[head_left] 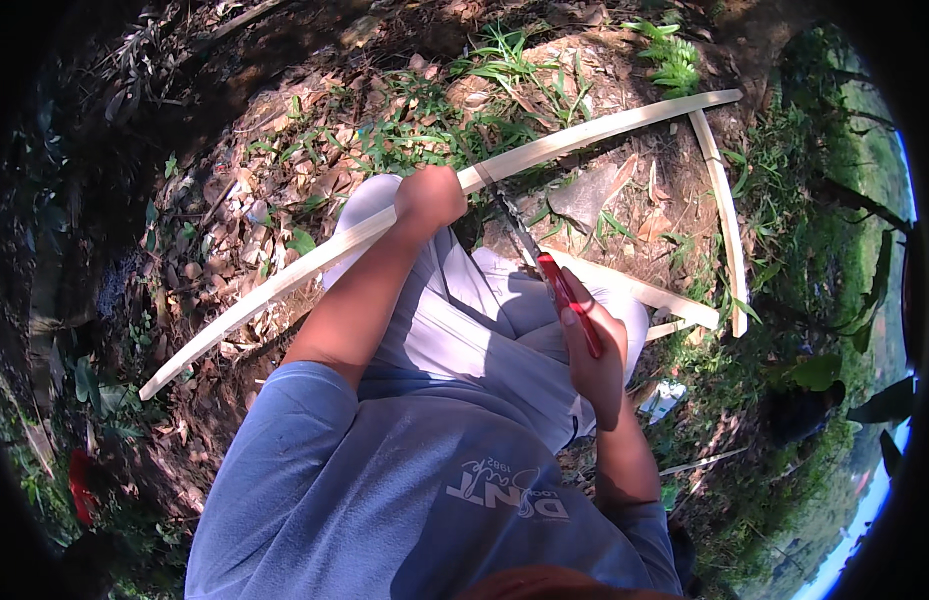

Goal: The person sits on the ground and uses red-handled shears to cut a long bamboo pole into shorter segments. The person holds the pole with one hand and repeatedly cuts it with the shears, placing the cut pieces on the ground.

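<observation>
Leaf-strewn ground [274, 125] spread around the seated worker, sun and shade broken across it. Over the lap ran a long pale slat [574, 135], from near left to far right, crossing the left knee [364, 200], which seemed to serve as a rest beneath it. Clamped on the slat just above that knee was the left hand [430, 200], presumably to hold it steady close to where the blade [516, 225] met it, just right of the fist. Whether the edge had bitten into the wood, I could not tell. Fingers closed around the red handle [574, 310], the right hand [599, 350] sat nearer the body, well apart from the left, a placing that looked meant to keep it clear of the edge. Farther right, a second slat [722, 215] ran from beneath the first one's far end toward a third [644, 288], beyond the right knee. A flat stone [584, 195] lay between them; grass [509, 65] and a fern [674, 62] stood at the far side.
</observation>
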Tool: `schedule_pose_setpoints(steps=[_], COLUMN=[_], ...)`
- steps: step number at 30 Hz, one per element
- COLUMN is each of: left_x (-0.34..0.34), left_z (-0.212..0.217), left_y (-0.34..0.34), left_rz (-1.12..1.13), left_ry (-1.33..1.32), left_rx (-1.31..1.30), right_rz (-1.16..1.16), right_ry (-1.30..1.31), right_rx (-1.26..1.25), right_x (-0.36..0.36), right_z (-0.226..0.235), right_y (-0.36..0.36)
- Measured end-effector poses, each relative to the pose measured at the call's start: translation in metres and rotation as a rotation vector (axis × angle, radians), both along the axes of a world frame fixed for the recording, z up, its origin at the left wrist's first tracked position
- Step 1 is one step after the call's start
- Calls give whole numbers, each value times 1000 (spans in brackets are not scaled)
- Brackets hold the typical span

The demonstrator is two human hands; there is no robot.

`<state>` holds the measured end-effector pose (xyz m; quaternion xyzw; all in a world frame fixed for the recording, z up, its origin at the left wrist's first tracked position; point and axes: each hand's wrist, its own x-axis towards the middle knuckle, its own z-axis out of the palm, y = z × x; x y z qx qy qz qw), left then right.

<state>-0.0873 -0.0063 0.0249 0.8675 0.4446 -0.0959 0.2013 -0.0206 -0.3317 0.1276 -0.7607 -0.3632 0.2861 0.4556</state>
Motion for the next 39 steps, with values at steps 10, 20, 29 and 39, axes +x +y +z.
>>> schedule_pose_setpoints(steps=[10, 20, 29, 39], left_x=[-5, -1, 2, -3], left_z=[-12, -34, -2, 3], left_y=[15, 48, -2, 6], left_rz=[-58, -226, -5, -29], left_ry=[-38, -105, -3, -6], left_rx=[-40, -288, -6, -16], right_rz=[-36, -94, -120, -34], right_ry=[14, -48, 64, 57], right_rx=[285, 140, 73, 315], right_x=[0, -32, -19, 23], right_z=[-60, -36, -4, -76], right_y=[140, -58, -46, 165])
